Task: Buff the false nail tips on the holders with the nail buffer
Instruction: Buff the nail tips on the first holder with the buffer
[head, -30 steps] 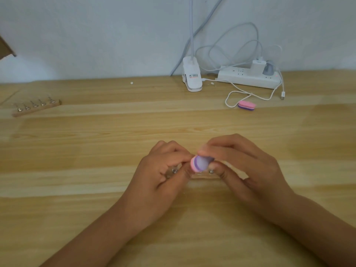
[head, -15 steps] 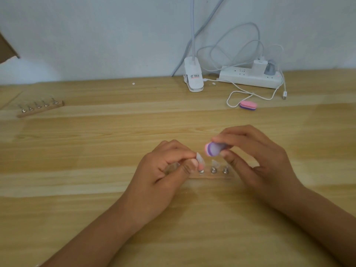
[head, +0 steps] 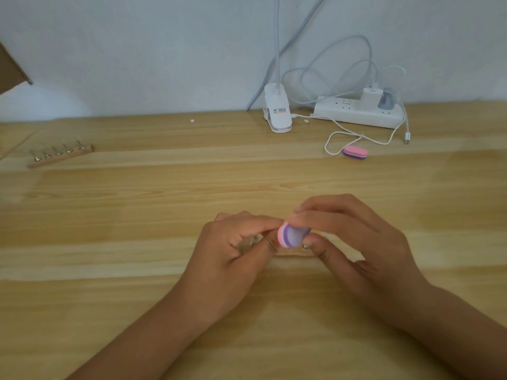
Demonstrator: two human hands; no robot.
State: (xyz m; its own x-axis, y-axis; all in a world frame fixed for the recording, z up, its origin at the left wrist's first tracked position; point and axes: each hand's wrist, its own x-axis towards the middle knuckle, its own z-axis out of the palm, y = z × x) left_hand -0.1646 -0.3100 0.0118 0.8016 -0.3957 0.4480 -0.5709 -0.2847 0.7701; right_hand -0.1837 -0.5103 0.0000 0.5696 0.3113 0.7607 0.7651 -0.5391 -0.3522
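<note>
R hand [head: 356,242] pinching 1 nail buffer [head: 292,235], L hand [head: 233,256] grip unclear; 1 spare buffer [head: 355,152], 5-peg rack [head: 61,157]

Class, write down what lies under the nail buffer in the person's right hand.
Beneath the nail buffer, held by the right hand, a metal stud of the wooden holder shows. Any nail tip there is covered by the buffer and fingers.

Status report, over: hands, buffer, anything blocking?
Right hand pinches nail buffer. Left hand curled at holder strip, nail tip hidden behind buffer. Nothing blocking.
</note>
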